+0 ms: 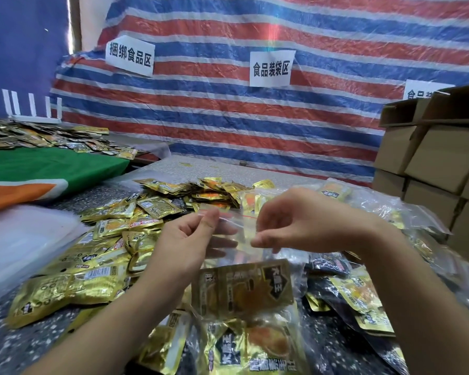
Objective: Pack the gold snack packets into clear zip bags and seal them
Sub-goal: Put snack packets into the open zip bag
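I hold a clear zip bag (233, 255) upright in front of me, with a red line along its top edge. My left hand (184, 239) pinches the bag's top left corner between thumb and forefinger. My right hand (295, 220) pinches the top edge at the right. Gold snack packets (244, 288) sit inside the lower part of the bag. Many loose gold snack packets (111, 234) lie in a heap on the speckled table (16, 345) to the left and behind the bag.
Filled clear bags (363, 288) lie at the right. Stacked cardboard boxes (439, 158) stand at the far right. A pile of empty clear bags (19, 239) sits left, beside a green and orange cloth (38, 169) with more packets (52, 139). A striped tarp (255, 117) backs the table.
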A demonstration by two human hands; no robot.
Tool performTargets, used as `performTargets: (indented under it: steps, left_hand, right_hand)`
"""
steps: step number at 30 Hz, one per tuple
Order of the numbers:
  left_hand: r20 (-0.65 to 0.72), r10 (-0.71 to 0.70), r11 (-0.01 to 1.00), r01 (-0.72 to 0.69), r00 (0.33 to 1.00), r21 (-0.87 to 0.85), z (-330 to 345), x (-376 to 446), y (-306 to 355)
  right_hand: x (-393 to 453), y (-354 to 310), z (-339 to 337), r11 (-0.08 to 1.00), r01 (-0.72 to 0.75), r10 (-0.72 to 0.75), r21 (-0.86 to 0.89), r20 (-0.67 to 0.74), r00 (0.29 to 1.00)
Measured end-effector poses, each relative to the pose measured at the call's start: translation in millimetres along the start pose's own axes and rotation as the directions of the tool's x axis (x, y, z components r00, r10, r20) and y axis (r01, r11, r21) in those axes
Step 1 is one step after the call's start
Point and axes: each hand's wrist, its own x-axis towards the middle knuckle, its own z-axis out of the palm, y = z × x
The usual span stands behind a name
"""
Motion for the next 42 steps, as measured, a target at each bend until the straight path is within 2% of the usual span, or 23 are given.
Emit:
performTargets:
  steps: [5, 8, 11, 16, 20, 23, 31, 36, 42]
  left_hand:
    - [0.007, -0.027, 0.999, 0.027, 1.000, -0.047, -1.0, 1.8, 0.1]
    - [0.068, -0.087, 0.996, 0.084, 0.994, 0.043, -1.6, 1.8, -2.6]
    - [0.143, -0.172, 0.976, 0.149, 0.975, 0.160, -0.6, -0.4, -4.6]
    - [0.193, -0.178, 0.967, 0.135, 0.965, 0.215, -0.3, -1.5, -7.0]
    - [0.147, -0.148, 0.966, 0.111, 0.978, 0.232, 1.1, -0.2, -8.4]
    - [0.085, -0.087, 0.983, 0.072, 0.993, 0.167, 0.4, 2.6, -5.9]
    - [-0.023, 0.032, 0.993, -0.030, 0.999, 0.113, -3.5, 5.8, 0.3]
    - [-0.020, 0.068, 0.988, -0.064, 0.997, 0.142, -1.4, 3.6, -0.1]
    - [0.007, 0.089, 0.985, -0.089, 0.996, 0.148, -0.6, 1.0, 2.4]
  right_hand:
    - [-2.7, -2.7, -5.5, 0.997, 0.049, -0.040, 0.059, -0.139, 0.990]
    - [-6.1, -2.2, -13.3, 0.987, 0.124, -0.087, 0.105, -0.297, 0.951]
    - [-10.7, 1.7, -21.2, 0.983, 0.149, -0.097, 0.110, -0.381, 0.919]
    - [-10.0, 11.0, -19.0, 0.999, 0.039, -0.027, 0.028, -0.329, 0.944]
    - [-3.3, 12.6, -11.7, 1.000, 0.007, -0.001, 0.019, -0.284, 0.959]
    - [-1.4, 14.2, -10.9, 1.000, -0.014, 0.018, 0.021, -0.215, 0.976]
    - [6.3, 11.2, -0.7, 0.999, 0.000, -0.011, -0.036, -0.296, 0.955]
    - [13.2, 5.7, 10.4, 0.994, 0.029, -0.066, -0.104, -0.379, 0.923]
    - [20.4, -4.5, 25.6, 0.989, 0.012, -0.048, -0.147, -0.244, 0.969]
